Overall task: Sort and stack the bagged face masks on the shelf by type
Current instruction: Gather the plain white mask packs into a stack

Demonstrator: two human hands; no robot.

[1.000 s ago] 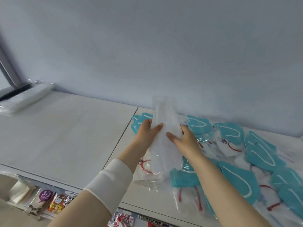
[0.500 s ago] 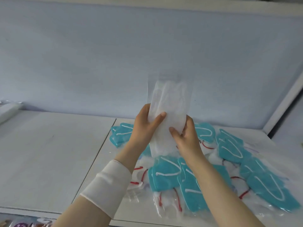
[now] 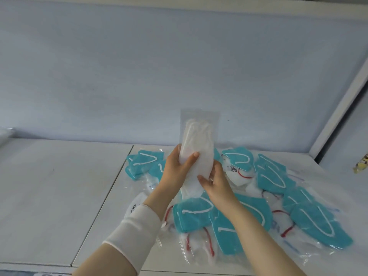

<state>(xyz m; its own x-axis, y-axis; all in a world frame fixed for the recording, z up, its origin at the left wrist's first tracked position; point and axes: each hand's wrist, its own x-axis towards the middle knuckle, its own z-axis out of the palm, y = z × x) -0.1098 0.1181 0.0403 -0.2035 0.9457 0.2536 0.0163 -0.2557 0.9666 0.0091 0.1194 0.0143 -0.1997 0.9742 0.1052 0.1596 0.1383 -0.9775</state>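
A clear bag with a plain white mask [image 3: 199, 140] is held upright above the shelf [image 3: 59, 186]. My left hand [image 3: 177, 172] grips its left side, thumb across the front. My right hand [image 3: 216, 183] holds its lower right edge with thumb and fingers. Beneath and around the hands lies a loose pile of bagged teal masks [image 3: 272, 176] with white ear loops. Mixed among them are bagged white masks with red loops [image 3: 239, 174]. The bottom of the held bag is hidden behind my hands.
The left shelf panel is bare white, with a seam [image 3: 119, 172] dividing it from the panel under the pile. A pale blue back wall [image 3: 179, 76] rises behind. A white upright post [image 3: 338, 108] stands at right, with a yellow packet [image 3: 361, 166] beyond it.
The view has swung right and up, so the lower shelf is out of view. Both hands keep hold of the white mask bag, now more upright, with my right hand lower on it.
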